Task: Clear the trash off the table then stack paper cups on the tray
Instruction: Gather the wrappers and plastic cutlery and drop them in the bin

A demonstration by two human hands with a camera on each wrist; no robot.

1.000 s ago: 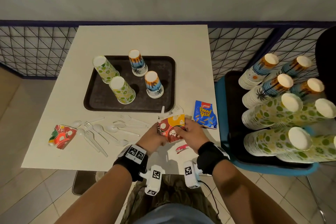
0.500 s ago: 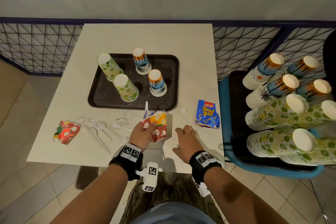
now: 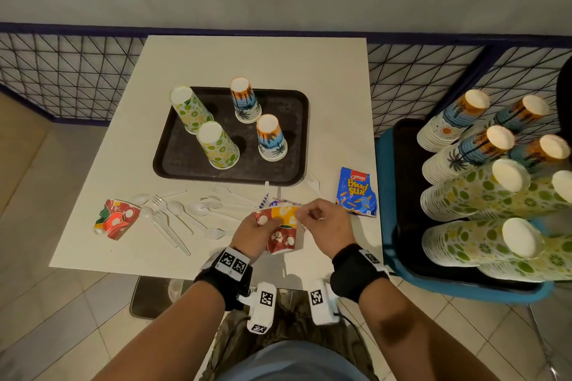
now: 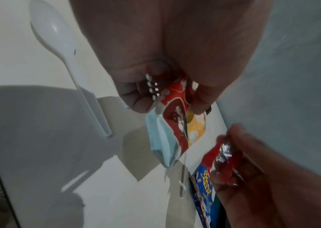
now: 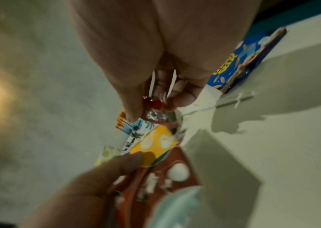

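Right now the crushed red-and-yellow cup is held up just over the near edge of the table, its mouth tipped away toward the tray, and is being used as a trash holder. It is gripped around the body by the left hand, fingers curled; a pale blue mask is seen pressed against it in the left wrist view. A red foil wrapper is pinched by the right hand, directly at the cup's rim on its right side. The coming drop is judged to hinge on that: wrapper above the opening, long axis of the cup sloped away. The blue snack packet is lying flat just right of the right hand, so that hand is nearer to it.
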